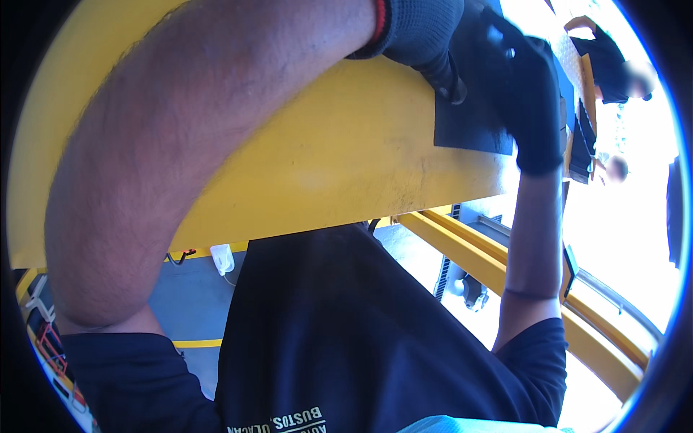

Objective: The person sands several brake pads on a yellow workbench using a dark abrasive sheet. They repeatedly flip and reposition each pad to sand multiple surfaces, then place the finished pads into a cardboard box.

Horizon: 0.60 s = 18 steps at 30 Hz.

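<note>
Yellow surface (317,159) spans the frame, near edge running from lower left up to the right. Dark navy shirt (346,339) below it. Yellow rails (498,267) and grey floor (188,303) past the near edge; open room to the lower right. Black sheet (469,123) lies flat on the surface near its right end. Both hands gloved: left hand (426,36) fingers pressed down on the sheet's left edge; right hand (530,101) spread flat over its right side. Neither closed round it.

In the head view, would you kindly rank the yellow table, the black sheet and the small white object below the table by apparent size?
1. Yellow table, by far the largest.
2. Black sheet, under both gloved hands, left hand and right hand.
3. Small white object, the smallest, though it lies farther away.
</note>
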Available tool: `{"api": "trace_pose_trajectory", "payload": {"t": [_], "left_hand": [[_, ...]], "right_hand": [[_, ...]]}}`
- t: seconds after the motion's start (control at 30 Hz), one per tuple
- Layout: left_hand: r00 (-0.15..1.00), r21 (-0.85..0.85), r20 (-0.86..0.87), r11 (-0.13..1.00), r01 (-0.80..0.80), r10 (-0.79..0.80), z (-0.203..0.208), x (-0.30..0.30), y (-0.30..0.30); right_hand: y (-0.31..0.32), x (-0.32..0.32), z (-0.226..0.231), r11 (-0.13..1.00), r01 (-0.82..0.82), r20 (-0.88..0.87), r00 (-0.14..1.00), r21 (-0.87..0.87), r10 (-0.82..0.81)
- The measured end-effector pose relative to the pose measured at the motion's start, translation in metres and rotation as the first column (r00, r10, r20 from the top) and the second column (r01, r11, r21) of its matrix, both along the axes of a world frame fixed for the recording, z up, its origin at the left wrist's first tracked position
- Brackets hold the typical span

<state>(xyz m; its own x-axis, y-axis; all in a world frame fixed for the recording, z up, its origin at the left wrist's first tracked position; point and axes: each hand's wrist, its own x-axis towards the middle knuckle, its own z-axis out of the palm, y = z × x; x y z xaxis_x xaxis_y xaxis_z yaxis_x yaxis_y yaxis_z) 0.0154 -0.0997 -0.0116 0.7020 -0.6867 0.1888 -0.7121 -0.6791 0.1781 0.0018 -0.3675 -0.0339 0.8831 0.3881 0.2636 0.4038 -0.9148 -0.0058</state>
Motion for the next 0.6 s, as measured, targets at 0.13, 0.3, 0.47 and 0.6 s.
{"api": "trace_pose_trajectory", "payload": {"t": [0.13, 0.3, 0.47, 0.6], "left_hand": [[0.997, -0.036, 0.01, 0.997, -0.07, 0.07, -0.018, 0.017, -0.001], [0.979, -0.101, -0.041, 0.976, 0.194, -0.199, -0.001, 0.012, 0.016], [0.976, -0.134, -0.176, 0.985, 0.107, -0.13, 0.0, 0.022, 0.011], [0.992, -0.104, -0.018, 0.987, 0.123, -0.126, -0.005, 0.008, 0.004]], "right_hand": [[-0.007, 0.033, -0.01, 0.986, -0.161, 0.013, 0.987, 0.038, 0.16], [0.009, -0.008, -0.002, 0.999, -0.039, 0.002, 0.999, 0.007, 0.039], [-0.006, 0.02, -0.008, 0.962, -0.25, 0.038, 0.966, -0.113, 0.255], [0.001, 0.014, -0.001, 0.995, 0.036, -0.088, 0.996, 0.092, -0.028]]}}
